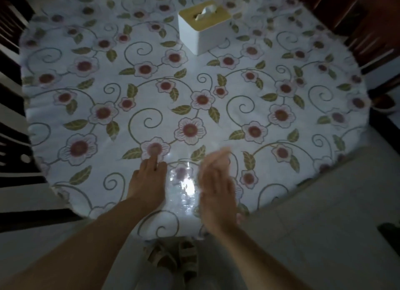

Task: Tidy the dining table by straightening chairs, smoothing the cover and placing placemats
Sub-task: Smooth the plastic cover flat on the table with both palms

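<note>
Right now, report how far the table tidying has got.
Done: nothing clearly. In hand: left hand presses the glossy floral table cover; blurred right hand is over it. Left: no placemats visible; only the white tissue box. Dark wooden chairs surround the table.

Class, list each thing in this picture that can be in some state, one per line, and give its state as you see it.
Table cover: spread over the round table, floral, with glare near the front edge.
Tissue box: upright on the cover at the far side, a tissue poking from the slot.
Left hand: on the cover, one finger stretched forward.
Right hand: open, blurred, near the front edge.
</note>
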Demonstrator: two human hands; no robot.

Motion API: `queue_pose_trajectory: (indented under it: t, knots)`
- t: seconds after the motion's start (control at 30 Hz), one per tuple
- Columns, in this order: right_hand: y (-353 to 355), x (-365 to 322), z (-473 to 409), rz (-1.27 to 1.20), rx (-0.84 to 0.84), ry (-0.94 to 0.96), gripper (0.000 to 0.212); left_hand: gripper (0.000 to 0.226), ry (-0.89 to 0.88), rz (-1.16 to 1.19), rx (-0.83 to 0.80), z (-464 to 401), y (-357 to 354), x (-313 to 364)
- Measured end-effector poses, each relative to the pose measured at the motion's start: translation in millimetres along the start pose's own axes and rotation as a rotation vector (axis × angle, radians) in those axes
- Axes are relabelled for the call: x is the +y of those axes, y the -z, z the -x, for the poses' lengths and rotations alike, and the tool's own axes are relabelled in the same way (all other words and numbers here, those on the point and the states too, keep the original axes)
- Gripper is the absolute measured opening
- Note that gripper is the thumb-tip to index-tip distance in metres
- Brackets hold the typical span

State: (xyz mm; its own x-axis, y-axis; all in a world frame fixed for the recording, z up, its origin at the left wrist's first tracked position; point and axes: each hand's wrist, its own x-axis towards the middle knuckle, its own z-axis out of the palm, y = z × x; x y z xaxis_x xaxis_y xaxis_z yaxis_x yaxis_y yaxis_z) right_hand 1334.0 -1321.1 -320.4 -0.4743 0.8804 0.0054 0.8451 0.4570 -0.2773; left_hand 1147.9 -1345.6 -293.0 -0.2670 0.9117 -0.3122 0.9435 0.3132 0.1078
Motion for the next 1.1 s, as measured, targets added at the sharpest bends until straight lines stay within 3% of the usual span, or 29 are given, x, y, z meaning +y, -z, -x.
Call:
queue_pose_trajectory:
  t: [0.1,0.17,0.23,0.33,0.43,0.53,0.63,0.9,0.97,1.1]
  knots:
    - [-1,-1,9,-0.03,-0.117,0.307,0.063,0.045,-0.022,0.019,-0.047,-1,3,7]
    - [9,21,-5,-0.114,-0.085,0.369,0.059,0.046,-0.015,0.043,-0.061,-3,6,6]
    - [13,54,-22,-0.171,-0.012,0.161,0.051,0.047,-0.019,0.068,-0.065,-4,9,0]
    - [10,88,-48,0.058,0.015,-0.286,0.063,0.053,-0.019,0.074,-0.046,-7,13,-16]
    - [1,57,-69,-0.023,0.023,-0.452,0.068,0.054,0.044,0.05,-0.064,-13,21,-41]
    - [-14,1,-87,-0.065,0.047,-0.266,0.066,0.056,0.083,0.024,-0.092,-19,32,-71]
    - [-32,-63,-103,-0.064,0.002,-0.084,0.069,0.042,0.083,0.028,-0.11,-28,44,-104]
    - [-68,-205,-138,-0.288,-0.202,0.291,0.067,0.04,0.006,0.018,-0.158,-65,68,-188]
    - [-78,-224,-135,-0.227,-0.256,0.319,0.069,0.038,-0.06,-0.007,-0.197,-73,75,-211]
    - [-70,-235,-123,-0.201,-0.126,0.224,0.066,0.043,-0.184,-0.053,-0.246,-86,88,-241]
